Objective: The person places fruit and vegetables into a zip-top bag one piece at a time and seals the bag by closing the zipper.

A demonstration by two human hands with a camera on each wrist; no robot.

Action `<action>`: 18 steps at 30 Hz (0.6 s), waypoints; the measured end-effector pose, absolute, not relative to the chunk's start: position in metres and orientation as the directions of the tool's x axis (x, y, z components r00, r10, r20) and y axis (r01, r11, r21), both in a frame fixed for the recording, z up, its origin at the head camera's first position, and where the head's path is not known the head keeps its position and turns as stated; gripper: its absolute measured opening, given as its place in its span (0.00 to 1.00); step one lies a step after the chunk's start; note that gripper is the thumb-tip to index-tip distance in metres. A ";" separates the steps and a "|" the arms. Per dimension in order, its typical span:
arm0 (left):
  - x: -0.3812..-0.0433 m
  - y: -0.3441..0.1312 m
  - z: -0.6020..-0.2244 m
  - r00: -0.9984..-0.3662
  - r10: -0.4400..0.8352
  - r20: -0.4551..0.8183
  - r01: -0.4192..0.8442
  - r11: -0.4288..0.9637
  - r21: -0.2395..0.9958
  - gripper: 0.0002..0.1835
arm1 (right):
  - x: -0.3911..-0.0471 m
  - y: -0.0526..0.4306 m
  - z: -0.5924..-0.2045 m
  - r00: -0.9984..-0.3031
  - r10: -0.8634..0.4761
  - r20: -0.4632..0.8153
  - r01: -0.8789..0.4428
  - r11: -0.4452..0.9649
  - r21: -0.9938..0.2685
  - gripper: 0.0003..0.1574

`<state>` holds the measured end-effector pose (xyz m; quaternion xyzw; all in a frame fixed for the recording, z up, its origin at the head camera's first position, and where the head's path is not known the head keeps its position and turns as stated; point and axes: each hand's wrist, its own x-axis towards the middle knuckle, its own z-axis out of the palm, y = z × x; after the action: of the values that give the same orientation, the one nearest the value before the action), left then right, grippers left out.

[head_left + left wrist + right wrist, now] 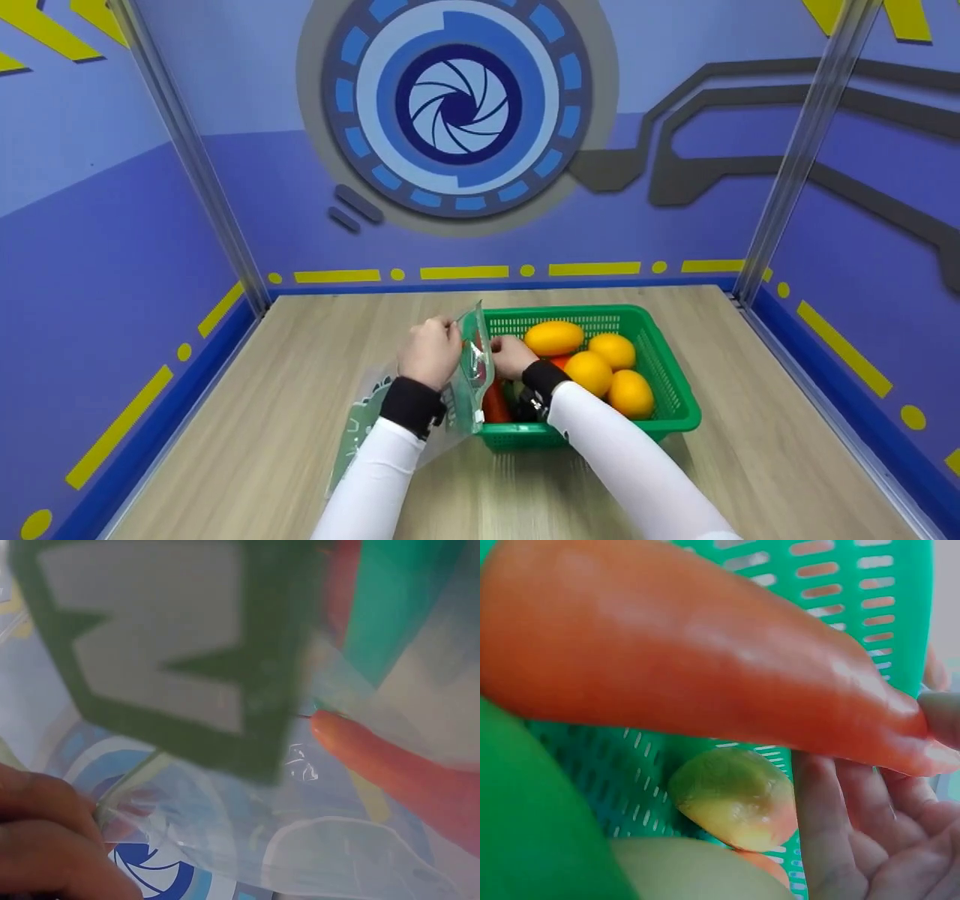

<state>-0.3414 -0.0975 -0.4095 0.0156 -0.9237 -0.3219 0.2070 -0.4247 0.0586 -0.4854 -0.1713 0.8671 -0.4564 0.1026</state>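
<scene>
Red vegetable [690,645], narrow end in right fingers [823,810]

The back wall [262,210], spanning the scene toward 12 o'clock, is pale blue above and purple-blue below. A large round emblem [457,105] in blues and grey, with a camera-shutter pattern at its heart, sits at 12 o'clock. Dark grey bars [675,187] run across at 2 o'clock. The left wall [90,285] stands at 9 o'clock, the right wall [877,285] at 3; a metal post [193,157] [797,157] marks each corner. Yellow dashes and dots [464,272] line the walls above a dark blue strip [375,286]. Yellow slanted stripes [52,30] show at 10 and 2 o'clock. The pale wood-grain worktop [750,450] reaches toward 6 o'clock under even light.
</scene>
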 end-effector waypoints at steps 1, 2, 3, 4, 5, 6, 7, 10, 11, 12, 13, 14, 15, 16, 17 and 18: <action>-0.342 -0.097 -0.409 -0.916 -0.164 0.367 0.100 0.791 0.603 0.13 | -0.424 0.061 -0.484 -0.915 -0.401 -0.036 -0.190 0.509 -0.839 0.16; -0.342 -0.097 -0.409 -0.918 -0.163 0.362 0.098 0.791 0.604 0.14 | -0.424 0.063 -0.481 -0.909 -0.414 -0.054 -0.174 0.493 -0.853 0.17; -0.342 -0.097 -0.409 -0.919 -0.162 0.359 0.097 0.790 0.605 0.14 | -0.424 0.065 -0.479 -0.901 -0.427 -0.073 -0.157 0.479 -0.864 0.18; -0.342 -0.097 -0.409 -0.921 -0.160 0.356 0.096 0.790 0.605 0.14 | -0.423 0.067 -0.477 -0.894 -0.438 -0.092 -0.140 0.467 -0.873 0.19; -0.342 -0.096 -0.409 -0.920 -0.157 0.359 0.101 0.791 0.604 0.14 | -0.422 0.070 -0.474 -0.888 -0.446 -0.112 -0.122 0.463 -0.878 0.20; -0.342 -0.096 -0.409 -0.919 -0.154 0.363 0.105 0.792 0.602 0.14 | -0.422 0.073 -0.472 -0.885 -0.448 -0.124 -0.111 0.463 -0.879 0.20; -0.341 -0.096 -0.409 -0.917 -0.151 0.369 0.112 0.791 0.601 0.14 | -0.422 0.076 -0.469 -0.886 -0.445 -0.133 -0.102 0.465 -0.880 0.20; -0.342 -0.096 -0.409 -0.909 -0.145 0.390 0.133 0.787 0.603 0.14 | -0.421 0.085 -0.460 -0.895 -0.421 -0.149 -0.078 0.475 -0.876 0.19; -0.342 -0.096 -0.409 -0.907 -0.143 0.397 0.140 0.785 0.604 0.13 | -0.421 0.088 -0.457 -0.901 -0.408 -0.149 -0.071 0.477 -0.876 0.19; -0.342 -0.096 -0.409 -0.906 -0.143 0.397 0.143 0.782 0.607 0.13 | -0.420 0.090 -0.454 -0.907 -0.395 -0.143 -0.068 0.476 -0.877 0.19; -0.342 -0.096 -0.410 -0.906 -0.141 0.399 0.146 0.781 0.608 0.13 | -0.420 0.093 -0.451 -0.913 -0.383 -0.137 -0.065 0.469 -0.881 0.20; -0.342 -0.096 -0.410 -0.907 -0.141 0.397 0.145 0.781 0.608 0.13 | -0.419 0.095 -0.448 -0.918 -0.374 -0.130 -0.061 0.458 -0.887 0.21; -0.342 -0.096 -0.410 -0.907 -0.141 0.396 0.143 0.782 0.607 0.13 | -0.419 0.098 -0.445 -0.923 -0.364 -0.121 -0.060 0.448 -0.892 0.22; -0.342 -0.096 -0.410 -0.907 -0.141 0.396 0.142 0.784 0.604 0.13 | -0.418 0.101 -0.442 -0.928 -0.355 -0.112 -0.060 0.440 -0.896 0.23; -0.343 -0.096 -0.411 -0.906 -0.138 0.400 0.143 0.790 0.597 0.13 | -0.418 0.103 -0.438 -0.933 -0.345 -0.102 -0.062 0.433 -0.899 0.24; -0.343 -0.096 -0.411 -0.907 -0.138 0.399 0.141 0.792 0.594 0.13 | -0.418 0.106 -0.435 -0.936 -0.340 -0.091 -0.067 0.427 -0.902 0.26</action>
<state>-0.3427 -0.0958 -0.4111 -0.0009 -0.9216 -0.3225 0.2160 -0.4176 0.1065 -0.4354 -0.1219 0.8345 -0.5212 0.1306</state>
